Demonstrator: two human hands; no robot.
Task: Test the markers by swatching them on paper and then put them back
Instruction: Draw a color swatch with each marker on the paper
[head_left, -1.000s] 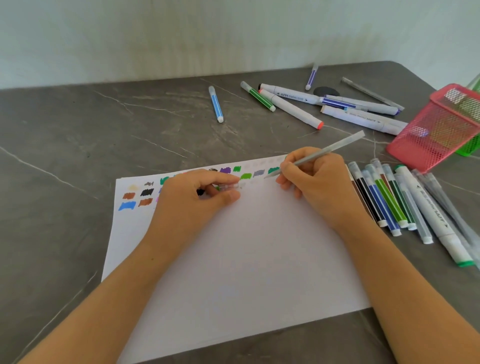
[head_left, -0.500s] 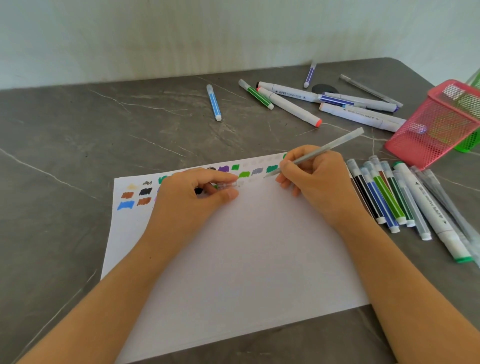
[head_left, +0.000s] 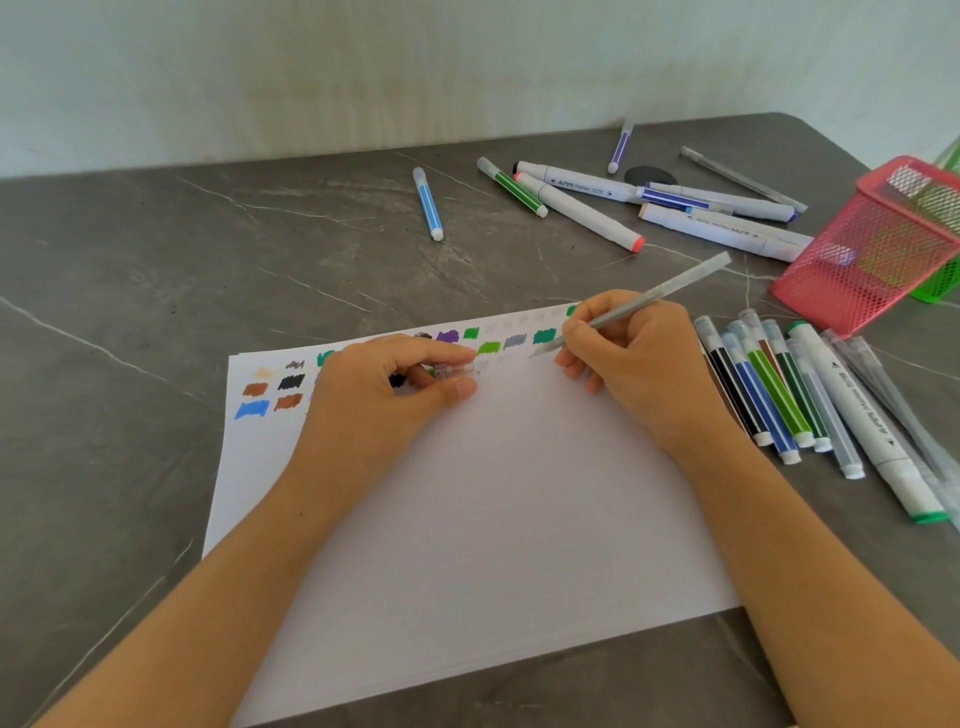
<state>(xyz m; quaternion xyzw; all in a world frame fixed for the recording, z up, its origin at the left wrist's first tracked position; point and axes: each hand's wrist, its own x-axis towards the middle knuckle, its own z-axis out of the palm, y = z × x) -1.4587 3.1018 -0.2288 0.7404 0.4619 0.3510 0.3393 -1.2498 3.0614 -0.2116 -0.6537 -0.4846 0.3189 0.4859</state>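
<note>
Nothing has shifted: the right hand (head_left: 639, 364) still pinches the grey pen (head_left: 649, 299) in its fingers, tip at the paper (head_left: 493, 519), and the left hand (head_left: 374, 400) pinches a clear cap (head_left: 454, 370), so swatching likely continues.

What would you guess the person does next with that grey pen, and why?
Probably scribble a fresh swatch: the right hand holds the grey pen uncapped, tip at a bare patch of paper beside the colour patches, while the left hand pinches a clear cap.

We are gripping a frosted grey pen (head_left: 660, 296) in our right hand (head_left: 639, 364), tip on the white paper sheet (head_left: 493, 519); at nine o'clock our left hand (head_left: 374, 395) is pinching a clear cap (head_left: 454, 370).
</note>
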